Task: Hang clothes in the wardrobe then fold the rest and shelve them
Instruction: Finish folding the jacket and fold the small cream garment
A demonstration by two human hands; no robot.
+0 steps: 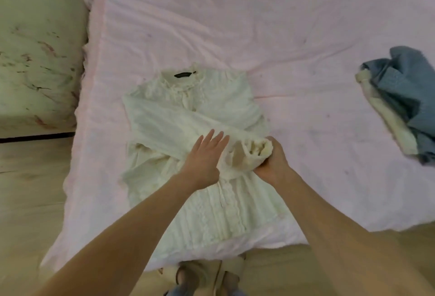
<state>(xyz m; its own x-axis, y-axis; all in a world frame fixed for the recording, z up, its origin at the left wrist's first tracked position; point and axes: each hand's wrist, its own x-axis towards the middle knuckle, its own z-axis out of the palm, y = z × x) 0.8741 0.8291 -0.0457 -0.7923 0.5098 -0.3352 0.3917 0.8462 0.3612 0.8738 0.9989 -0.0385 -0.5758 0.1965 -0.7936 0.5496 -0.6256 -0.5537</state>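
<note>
A cream blouse (188, 117) with ruffles and a black neck label lies flat on the pink bed cover (259, 25), collar away from me. One sleeve is folded across its front. My left hand (204, 161) lies flat and open on that sleeve, fingers apart. My right hand (273, 161) grips the sleeve's cuff (257, 148) at the blouse's right side.
A crumpled blue garment (407, 93) lies over a cream one (386, 121) at the bed's right edge. A marble-patterned surface (35, 60) sits left of the bed. Wooden floor (30, 201) lies left and below, and my feet show at the bed's foot.
</note>
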